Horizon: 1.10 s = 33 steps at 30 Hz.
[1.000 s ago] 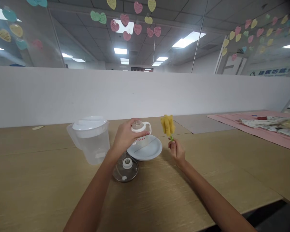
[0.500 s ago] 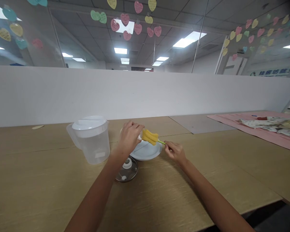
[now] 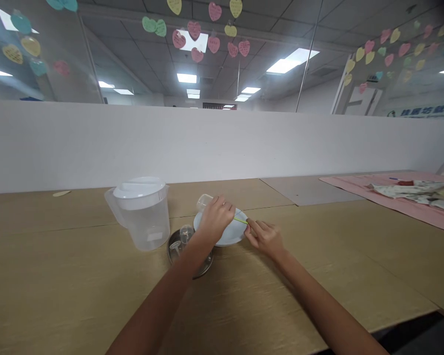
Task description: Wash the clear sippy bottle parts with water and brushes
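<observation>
My left hand [image 3: 217, 217] is closed around a clear bottle-like container [image 3: 204, 202], which lies tilted with one end showing to the left of the fingers. My right hand [image 3: 265, 237] pinches the thin green handle [image 3: 240, 220] of a sponge brush, which runs left toward my left hand. The brush's yellow sponge head is hidden, behind my left hand or inside the container; I cannot tell which. Both hands are above a white plate [image 3: 229, 237]. Partly under my left forearm is a round metal tray [image 3: 206, 266] holding small clear parts [image 3: 186, 233].
A clear plastic jug [image 3: 148, 222] with a white lid stands to the left. Farther back at left lies a flat wooden stick [image 3: 61, 193]. On the right, a pink cloth [image 3: 340, 182] bears several crumpled items. A low white wall [image 3: 222, 143] runs behind the table.
My left hand has shifted right, toward my right hand. The yellow sponge head, visible before, is now out of sight. More of the metal tray and its clear parts shows.
</observation>
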{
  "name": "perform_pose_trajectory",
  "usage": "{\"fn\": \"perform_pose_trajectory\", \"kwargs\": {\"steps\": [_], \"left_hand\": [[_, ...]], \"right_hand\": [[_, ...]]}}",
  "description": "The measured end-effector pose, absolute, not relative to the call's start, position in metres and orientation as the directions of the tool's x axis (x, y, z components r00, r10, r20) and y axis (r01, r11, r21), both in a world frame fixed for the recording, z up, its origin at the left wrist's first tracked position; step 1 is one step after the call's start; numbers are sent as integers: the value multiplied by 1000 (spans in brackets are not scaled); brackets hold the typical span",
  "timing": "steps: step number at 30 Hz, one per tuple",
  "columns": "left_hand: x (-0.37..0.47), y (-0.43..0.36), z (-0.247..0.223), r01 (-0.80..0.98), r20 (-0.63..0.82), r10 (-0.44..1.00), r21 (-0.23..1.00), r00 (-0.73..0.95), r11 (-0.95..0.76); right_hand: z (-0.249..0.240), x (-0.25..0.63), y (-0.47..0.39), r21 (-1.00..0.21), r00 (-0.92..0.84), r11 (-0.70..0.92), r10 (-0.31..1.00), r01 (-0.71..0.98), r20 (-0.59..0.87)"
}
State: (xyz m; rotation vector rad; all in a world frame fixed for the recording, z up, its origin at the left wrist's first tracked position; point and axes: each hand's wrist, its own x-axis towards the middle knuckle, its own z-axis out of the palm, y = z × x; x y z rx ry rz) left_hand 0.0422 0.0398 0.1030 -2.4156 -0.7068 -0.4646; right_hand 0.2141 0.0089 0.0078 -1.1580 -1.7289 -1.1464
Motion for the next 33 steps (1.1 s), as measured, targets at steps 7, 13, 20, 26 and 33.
{"fn": "perform_pose_trajectory", "kwargs": {"steps": [7, 13, 20, 26, 33], "left_hand": [[48, 39, 99, 539, 464, 335, -433, 820, -722], [17, 58, 117, 673, 546, 427, -406, 721, -619], [-10, 70, 124, 794, 545, 579, -372, 606, -481], [8, 59, 119, 817, 438, 697, -198, 568, -541], [11, 18, 142, 556, 502, 720, 461, 479, -691]], "right_hand": [[5, 221, 9, 244, -316, 272, 262, 931, 912], [6, 250, 14, 181, -234, 197, 293, 964, 927], [-2, 280, 22, -174, 166, 1, 281, 985, 945], [-6, 275, 29, -200, 239, -132, 490, 971, 838], [6, 265, 29, -205, 466, -419, 779, 885, 420]]}}
